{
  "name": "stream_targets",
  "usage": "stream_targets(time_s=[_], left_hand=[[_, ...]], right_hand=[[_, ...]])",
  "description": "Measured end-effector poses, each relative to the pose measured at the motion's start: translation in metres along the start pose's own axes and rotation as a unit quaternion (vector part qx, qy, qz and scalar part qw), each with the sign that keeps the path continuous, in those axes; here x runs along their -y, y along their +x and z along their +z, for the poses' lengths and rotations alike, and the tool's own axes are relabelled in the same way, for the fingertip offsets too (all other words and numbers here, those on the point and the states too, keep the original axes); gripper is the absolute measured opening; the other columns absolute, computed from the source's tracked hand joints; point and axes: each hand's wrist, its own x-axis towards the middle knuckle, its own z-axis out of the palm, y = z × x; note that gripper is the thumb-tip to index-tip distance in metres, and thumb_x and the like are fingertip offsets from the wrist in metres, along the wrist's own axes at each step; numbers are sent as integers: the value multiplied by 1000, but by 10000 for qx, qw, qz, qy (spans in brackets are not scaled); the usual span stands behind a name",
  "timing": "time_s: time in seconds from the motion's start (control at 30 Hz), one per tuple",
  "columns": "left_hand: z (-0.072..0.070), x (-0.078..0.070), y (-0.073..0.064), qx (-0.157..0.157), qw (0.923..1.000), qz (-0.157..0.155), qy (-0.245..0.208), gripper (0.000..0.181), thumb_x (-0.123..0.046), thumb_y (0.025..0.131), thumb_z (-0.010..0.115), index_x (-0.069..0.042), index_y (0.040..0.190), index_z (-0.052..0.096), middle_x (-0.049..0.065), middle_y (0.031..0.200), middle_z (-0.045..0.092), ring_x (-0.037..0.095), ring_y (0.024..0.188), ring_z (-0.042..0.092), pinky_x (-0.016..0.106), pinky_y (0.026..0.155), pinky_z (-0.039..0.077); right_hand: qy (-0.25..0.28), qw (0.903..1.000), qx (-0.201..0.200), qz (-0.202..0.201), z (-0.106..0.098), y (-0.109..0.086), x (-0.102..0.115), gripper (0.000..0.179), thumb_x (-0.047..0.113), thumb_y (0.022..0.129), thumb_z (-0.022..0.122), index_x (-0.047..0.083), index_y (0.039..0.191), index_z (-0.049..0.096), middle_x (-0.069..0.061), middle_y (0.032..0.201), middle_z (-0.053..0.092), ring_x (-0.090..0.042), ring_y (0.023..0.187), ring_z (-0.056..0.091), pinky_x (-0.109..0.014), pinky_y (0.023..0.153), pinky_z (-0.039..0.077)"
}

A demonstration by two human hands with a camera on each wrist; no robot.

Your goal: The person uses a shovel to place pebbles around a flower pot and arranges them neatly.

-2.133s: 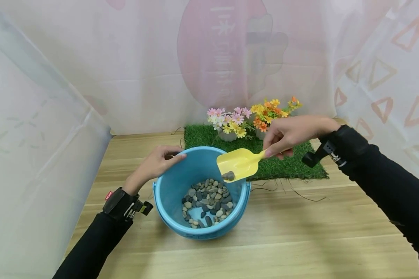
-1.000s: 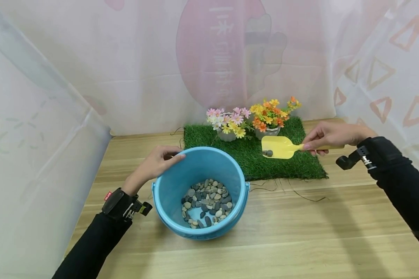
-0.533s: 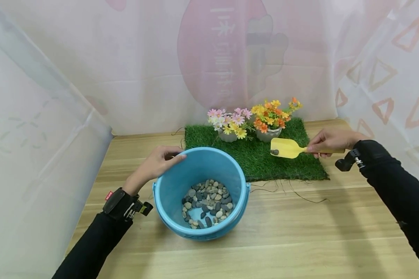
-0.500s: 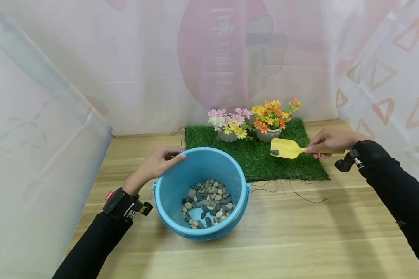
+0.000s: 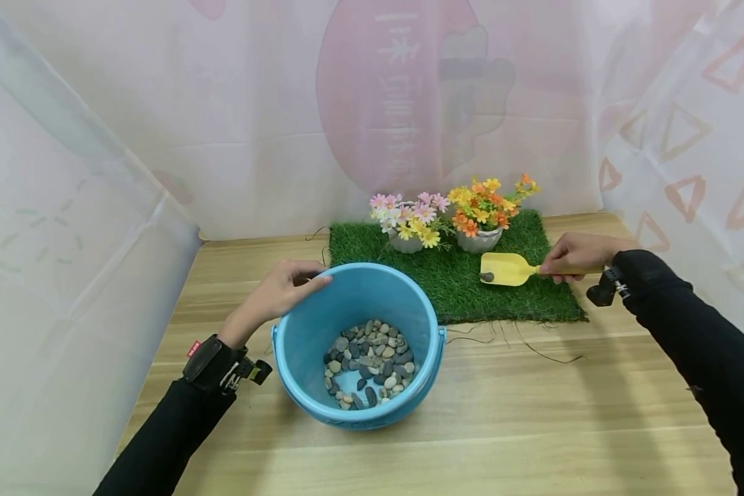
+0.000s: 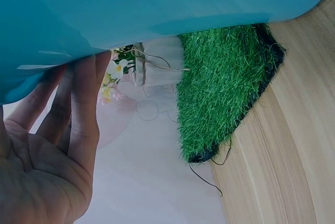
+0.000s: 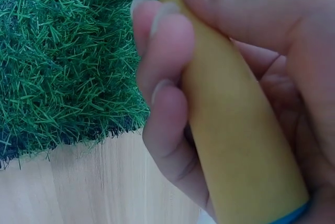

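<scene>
A blue bucket (image 5: 361,417) stands on the wooden table with many small grey and tan pebbles (image 5: 375,351) at its bottom. My left hand (image 5: 282,289) grips its rim at the far left, thumb on top and fingers against the outer wall, as the left wrist view shows. My right hand (image 5: 573,256) holds a yellow toy shovel (image 5: 507,269) by its handle, fingers wrapped round it. The shovel's blade is level over the artificial grass mat (image 5: 465,297), and a dark grey pebble (image 5: 486,277) lies near its front edge.
Two flowerpots stand at the back of the mat: pink and yellow flowers (image 5: 412,217) on the left, orange and yellow flowers (image 5: 486,207) on the right. Loose dark threads (image 5: 542,353) trail from the mat's front edge. Printed cloth (image 5: 254,138) encloses the table (image 5: 502,427).
My right hand has carried the shovel from over the bucket rightward to above the mat, lately a little lower and nearer. My left hand and the bucket have stayed put.
</scene>
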Motion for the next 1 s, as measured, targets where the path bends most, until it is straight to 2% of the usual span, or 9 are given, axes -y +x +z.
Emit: stream_targets(time_s=[0.27,0.37,0.63,0.9,1.0], left_hand=[[1,0,0,6,10000,-48,-68,25,-32,94,55,-14,107,67,-2,94,66,12,77,64,30,66,54],[1,-1,0,-7,10000,-36,-80,24,-32,94,55,-15,106,67,-3,93,65,12,77,63,31,66,54],[0,-2,0,-20,10000,38,-46,23,-29,94,55,-14,105,67,-2,93,65,11,77,63,31,67,54],[0,-1,0,2,10000,42,-21,24,-31,94,55,-13,106,67,-3,93,65,11,76,63,31,65,54],[0,-1,0,-1,10000,-4,-24,25,-32,94,55,-14,106,67,-3,93,65,11,76,63,31,66,54]], right_hand=[[-429,9988,-62,232,1,9,1,29,23,95,54,-1,84,66,-17,69,58,-16,49,46,-23,46,36],[-556,9979,-131,290,1,12,4,26,22,94,55,1,85,67,-15,69,59,-16,50,48,-24,46,37],[-1277,9915,-230,46,-1,16,23,22,20,93,56,9,78,67,-10,66,59,-16,49,46,-25,45,37],[-1571,9870,-232,-248,-5,17,33,25,18,94,56,12,71,66,-7,62,57,-14,45,42,-26,44,35],[-1617,9862,-297,-209,-6,17,37,23,16,93,57,12,73,67,-6,62,58,-14,46,43,-27,44,36]])
